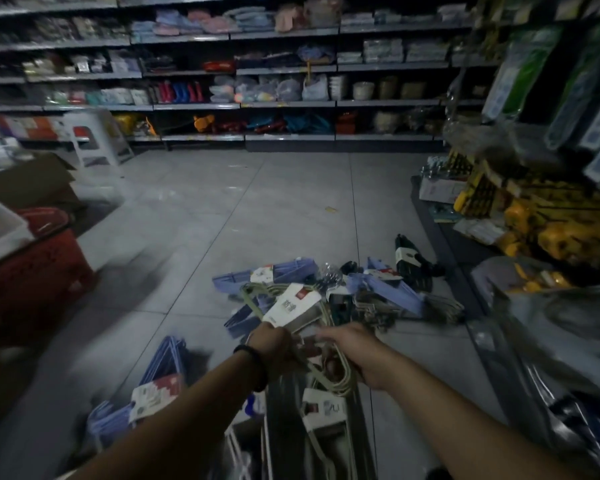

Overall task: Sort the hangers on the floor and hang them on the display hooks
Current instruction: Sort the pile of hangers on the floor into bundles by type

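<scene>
**Both hands on one bunch of cream hangers**

A person leans over the grey tiled floor (194,216) of a dim shop. The left hand (272,344) has a black band (255,367) on its wrist. Its grip is shut tight round a bunch of cream hangers (343,381). The top of the bunch sticks out past that hand, away from the person. A white and red card (291,306) on the bunch sits just above the knuckles.

The right hand (352,355) is just beside the left one. Its fingers curl over the lower loops of the same bunch, so its grip is closed on the hangers too. The fingertips are blurry. The loops hang down under the right palm, toward the person. So the bunch runs between the two hands, with one end above the left hand and the other end below the right hand.

Just past the hands, more hangers lie in a messy pile on the floor. There are blue hangers (267,275) and a dark green bunch (413,261) at the far right of the pile. Another blue bunch (167,362) lies on the floor under the left arm.

A red stool (39,278) stands at the left and a white stool (94,136) farther back. Long shelves (284,105) full of goods line the back wall.
</scene>
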`<state>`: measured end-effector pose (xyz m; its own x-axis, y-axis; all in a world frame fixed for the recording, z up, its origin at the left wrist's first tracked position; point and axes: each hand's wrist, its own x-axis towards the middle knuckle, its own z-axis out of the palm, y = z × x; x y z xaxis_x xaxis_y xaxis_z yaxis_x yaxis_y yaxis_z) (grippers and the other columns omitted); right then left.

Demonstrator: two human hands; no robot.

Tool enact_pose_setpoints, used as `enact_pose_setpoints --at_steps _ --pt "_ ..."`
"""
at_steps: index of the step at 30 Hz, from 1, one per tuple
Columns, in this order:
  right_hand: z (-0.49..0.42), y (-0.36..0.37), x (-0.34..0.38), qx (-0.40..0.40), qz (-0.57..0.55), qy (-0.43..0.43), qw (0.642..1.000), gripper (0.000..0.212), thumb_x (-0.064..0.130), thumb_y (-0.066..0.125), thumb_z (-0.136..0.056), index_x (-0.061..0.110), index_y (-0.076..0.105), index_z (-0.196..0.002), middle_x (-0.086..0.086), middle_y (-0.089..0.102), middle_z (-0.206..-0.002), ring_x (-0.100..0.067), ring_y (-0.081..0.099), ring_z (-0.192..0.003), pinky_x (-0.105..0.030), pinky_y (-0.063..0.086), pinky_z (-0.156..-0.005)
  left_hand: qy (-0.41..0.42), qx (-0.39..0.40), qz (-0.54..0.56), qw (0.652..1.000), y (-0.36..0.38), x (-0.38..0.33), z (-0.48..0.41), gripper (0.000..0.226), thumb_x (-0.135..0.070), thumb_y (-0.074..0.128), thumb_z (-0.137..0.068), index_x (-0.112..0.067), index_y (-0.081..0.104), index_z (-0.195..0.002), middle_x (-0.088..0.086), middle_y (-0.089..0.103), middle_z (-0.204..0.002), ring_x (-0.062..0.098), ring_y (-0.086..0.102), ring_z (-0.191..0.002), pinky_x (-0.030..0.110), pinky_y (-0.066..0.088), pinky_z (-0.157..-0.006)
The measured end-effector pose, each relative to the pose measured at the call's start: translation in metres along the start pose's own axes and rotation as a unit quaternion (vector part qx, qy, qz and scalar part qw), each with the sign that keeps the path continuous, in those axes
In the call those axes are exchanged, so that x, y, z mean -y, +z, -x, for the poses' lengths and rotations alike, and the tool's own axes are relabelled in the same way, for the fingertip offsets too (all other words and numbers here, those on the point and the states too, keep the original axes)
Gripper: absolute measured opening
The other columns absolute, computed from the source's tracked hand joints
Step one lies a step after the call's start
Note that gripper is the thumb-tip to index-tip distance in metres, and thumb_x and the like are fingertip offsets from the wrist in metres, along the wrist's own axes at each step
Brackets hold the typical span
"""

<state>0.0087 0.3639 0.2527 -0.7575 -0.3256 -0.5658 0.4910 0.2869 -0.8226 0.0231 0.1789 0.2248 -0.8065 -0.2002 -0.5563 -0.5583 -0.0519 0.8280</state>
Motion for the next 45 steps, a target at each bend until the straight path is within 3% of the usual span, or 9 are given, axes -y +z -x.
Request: enact_pose_setpoints --at_steps 8,11,14,19,24,29,32,37,45 --pt "0.041 -0.029 0.018 0.053 0.381 -0.159 0.909 0.013 0.018 0.069 -0.094 0.023 0.068 -0.107 0.003 0.069 -0.092 -0.01 0.065 -0.075 -0.029 0.052 -0.066 0.189 -0.142 -0.254 0.938 -0.01 0.009 0.024 0.095 -0.029 0.084 -0.081 -0.02 0.027 -0.157 0.023 0.023 -0.162 0.037 0.046 -0.138 0.052 0.047 -0.113" --pt "0.051 -0.047 0.026 0.025 0.556 -0.173 0.813 0.013 0.028 0.074 -0.085 0.029 0.071 -0.097 0.006 0.071 -0.089 -0.011 0.067 -0.081 -0.036 0.057 -0.072 0.376 -0.25 -0.466 0.76 -0.024 -0.001 0.031 0.128 -0.046 0.088 -0.074 -0.03 0.0 -0.165 0.015 -0.009 -0.172 0.043 0.007 -0.157 0.056 0.019 -0.125" --pt "0.057 -0.056 0.03 0.034 0.627 -0.155 0.762 0.019 0.029 0.075 -0.07 0.029 0.075 -0.089 0.006 0.073 -0.08 -0.013 0.068 -0.072 -0.043 0.061 -0.068 0.418 -0.16 -0.679 0.582 -0.035 0.0 0.033 0.095 -0.045 0.08 -0.083 -0.035 0.025 -0.161 0.009 0.023 -0.169 0.037 0.02 -0.157 0.055 0.025 -0.126" --pt "0.054 -0.056 0.026 0.05 0.659 -0.164 0.732 0.03 0.033 0.078 -0.068 0.034 0.077 -0.098 0.011 0.072 -0.082 -0.006 0.067 -0.072 -0.043 0.063 -0.07 0.373 -0.027 -0.649 0.663 -0.037 0.03 0.023 0.043 -0.013 0.059 -0.101 -0.034 0.046 -0.136 0.005 0.068 -0.112 0.021 0.071 -0.091 0.036 0.063 -0.077" --pt "0.039 -0.089 0.024 -0.207 0.596 -0.239 0.738 0.056 0.056 0.082 -0.073 0.038 0.069 -0.124 0.005 0.065 -0.118 -0.02 0.061 -0.107 -0.037 0.05 -0.093 0.267 0.0 -0.388 0.882 -0.033 0.021 0.021 0.02 -0.015 0.059 -0.103 -0.016 0.064 -0.123 0.004 0.068 -0.095 0.017 0.067 -0.074 0.032 0.062 -0.069" --pt "-0.018 -0.081 -0.04 -0.234 0.172 -0.109 0.951 0.121 0.068 0.081 -0.072 0.024 0.013 -0.162 -0.004 0.036 -0.157 -0.035 0.04 -0.143 -0.052 0.044 -0.109 0.15 0.014 -0.257 0.955 -0.043 0.047 -0.008 0.038 -0.021 0.057 -0.089 -0.053 0.072 -0.076 0.02 0.072 -0.113 0.049 0.07 -0.103 0.064 0.059 -0.084" --pt "-0.035 -0.051 -0.081 -0.099 0.087 0.012 0.991 0.077 0.056 0.066 -0.093 0.026 0.031 -0.154 -0.008 0.057 -0.142 -0.032 0.063 -0.115 -0.05 0.059 -0.086 0.092 0.02 -0.234 0.968 -0.042 0.059 -0.018 0.031 -0.025 0.052 -0.09 -0.042 0.074 -0.076 0.014 0.067 -0.098 0.051 0.068 -0.096 0.068 0.057 -0.086" --pt "-0.075 -0.015 -0.123 -0.116 0.163 -0.022 0.98 0.014 0.022 0.057 -0.103 0.014 0.054 -0.115 -0.003 0.069 -0.099 -0.023 0.069 -0.086 -0.038 0.061 -0.068 0.008 0.031 -0.349 0.937 -0.039 0.079 -0.051 0.014 -0.011 0.059 -0.101 -0.012 0.069 -0.112 0.009 0.071 -0.095 0.021 0.07 -0.071 0.035 0.062 -0.059" --pt "-0.162 -0.016 -0.162 -0.134 0.29 0.037 0.947 0.023 0.028 0.058 -0.104 0.014 0.06 -0.121 -0.004 0.062 -0.102 -0.015 0.059 -0.079 -0.023 0.039 -0.052 0.078 0.05 -0.743 0.663 -0.01 0.151 -0.15 0.037 -0.046 0.056 -0.102 -0.022 0.064 -0.128 0.008 0.069 -0.125 0.03 0.065 -0.115 0.045 0.051 -0.099"
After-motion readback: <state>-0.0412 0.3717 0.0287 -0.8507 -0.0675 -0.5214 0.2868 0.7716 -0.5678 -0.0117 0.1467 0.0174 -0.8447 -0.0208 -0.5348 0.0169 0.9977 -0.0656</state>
